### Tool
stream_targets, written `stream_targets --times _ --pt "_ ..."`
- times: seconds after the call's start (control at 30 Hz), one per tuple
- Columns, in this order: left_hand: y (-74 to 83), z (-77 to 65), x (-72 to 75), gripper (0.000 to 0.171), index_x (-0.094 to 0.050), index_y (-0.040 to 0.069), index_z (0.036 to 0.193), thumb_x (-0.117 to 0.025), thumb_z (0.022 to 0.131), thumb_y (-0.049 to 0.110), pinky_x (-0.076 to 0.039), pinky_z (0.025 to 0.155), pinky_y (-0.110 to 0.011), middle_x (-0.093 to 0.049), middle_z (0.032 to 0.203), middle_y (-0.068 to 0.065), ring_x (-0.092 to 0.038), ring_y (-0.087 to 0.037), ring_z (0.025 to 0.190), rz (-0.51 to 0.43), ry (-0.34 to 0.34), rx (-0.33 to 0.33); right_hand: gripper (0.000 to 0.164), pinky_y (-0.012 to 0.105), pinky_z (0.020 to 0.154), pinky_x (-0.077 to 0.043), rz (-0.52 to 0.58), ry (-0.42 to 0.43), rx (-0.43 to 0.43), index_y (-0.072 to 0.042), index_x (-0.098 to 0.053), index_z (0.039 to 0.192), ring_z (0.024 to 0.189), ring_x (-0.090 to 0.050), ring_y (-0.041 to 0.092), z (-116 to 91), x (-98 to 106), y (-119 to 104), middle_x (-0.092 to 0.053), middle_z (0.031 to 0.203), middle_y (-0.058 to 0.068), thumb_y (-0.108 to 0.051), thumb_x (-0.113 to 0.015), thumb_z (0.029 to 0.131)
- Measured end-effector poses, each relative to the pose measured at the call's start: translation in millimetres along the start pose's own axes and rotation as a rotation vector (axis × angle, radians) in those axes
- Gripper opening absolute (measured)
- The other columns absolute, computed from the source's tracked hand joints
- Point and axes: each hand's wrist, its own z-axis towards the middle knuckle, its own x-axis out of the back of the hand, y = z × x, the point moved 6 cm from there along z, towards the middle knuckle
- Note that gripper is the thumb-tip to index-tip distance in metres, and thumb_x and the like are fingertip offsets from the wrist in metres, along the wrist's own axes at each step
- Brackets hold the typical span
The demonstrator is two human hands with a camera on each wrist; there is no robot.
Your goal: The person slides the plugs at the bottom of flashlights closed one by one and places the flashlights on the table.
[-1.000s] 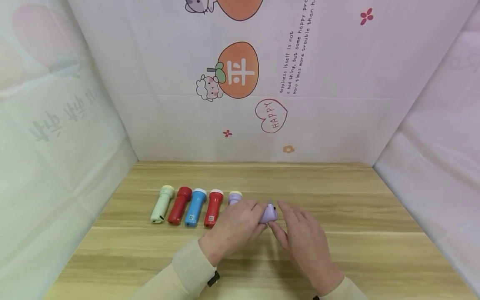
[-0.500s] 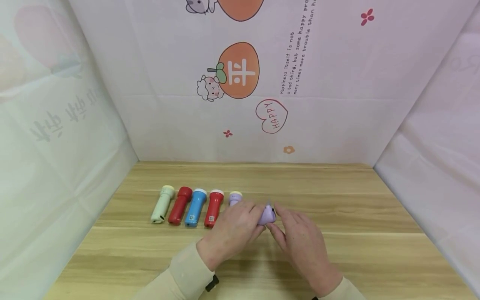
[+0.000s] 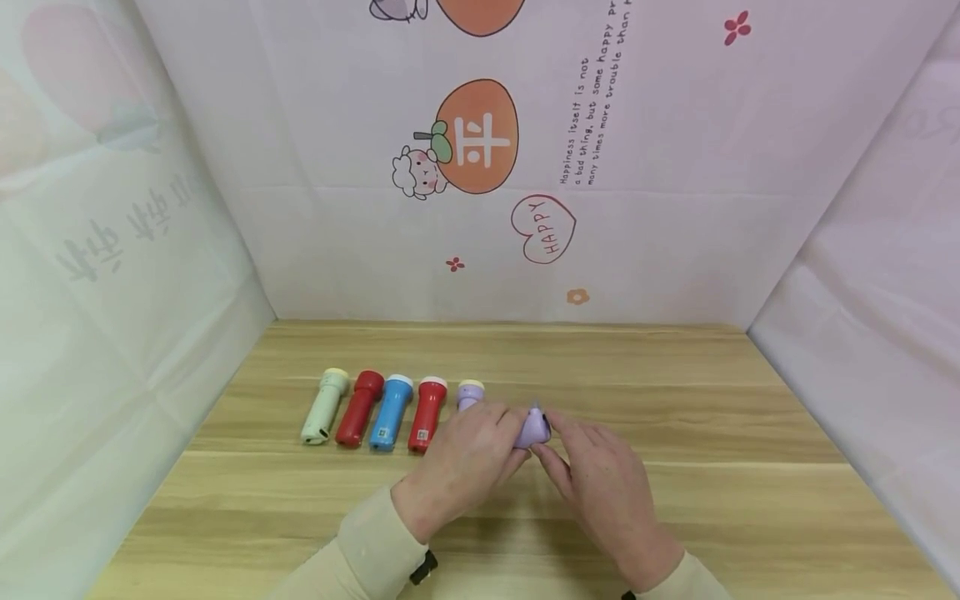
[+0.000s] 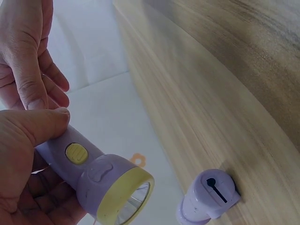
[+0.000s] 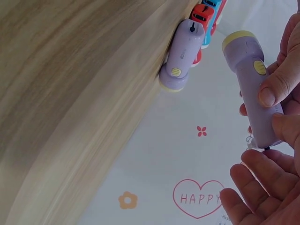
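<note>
My left hand [image 3: 468,458] grips a purple flashlight [image 5: 253,93] round its barrel, thumb just behind the yellow switch [image 4: 76,153]. The flashlight's yellow-rimmed head [image 4: 126,197] points away from my right hand. At the tail end, my right hand [image 3: 611,492] pinches with thumb and index finger, its other fingers fairly straight. A small translucent piece [image 5: 252,143] sticks out beside the tail, partly hidden by fingertips. Another purple flashlight [image 5: 183,51] lies on the table beyond my left hand, mostly covered by it in the head view.
Left of my hands a row of flashlights lies on the wooden table [image 3: 712,500]: pale green [image 3: 324,408], dark red [image 3: 360,410], blue [image 3: 392,415] and red with a white rim [image 3: 428,415]. White printed cloth [image 3: 337,250] walls the back and sides.
My right thumb and index finger have closed in on the flashlight's tail. The tail and right hand have shifted slightly left. The row of flashlights stays in place.
</note>
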Motion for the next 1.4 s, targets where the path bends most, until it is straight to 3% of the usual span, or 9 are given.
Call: stream_targets --times 0.63,1.4 --pt "3.6 -0.1 0.1 0.046 -0.065 0.009 0.13 -0.072 0.098 0.042 -0.059 0.092 -0.027 -0.072 0.113 -0.001 -0.068 -0.014 0.096 -0.02 -0.005 0.003 0.053 0.038 0.061 -0.059 -0.01 0.043 0.022 -0.003 -0.072 0.112 0.07 -0.071 0.022 0.9 5.2 -0.3 -0.078 0.086 0.007 -0.049 -0.046 0.11" --pt "3.6 -2.7 8.1 0.037 -0.067 0.012 0.119 -0.074 0.097 0.041 -0.06 0.075 -0.024 -0.07 0.103 0.004 -0.065 -0.011 0.086 0.057 0.078 0.002 0.05 0.037 0.065 -0.061 0.025 0.063 0.022 -0.006 -0.074 0.113 0.077 -0.074 0.02 5.1 5.7 -2.8 -0.079 0.092 0.005 -0.048 -0.049 0.109"
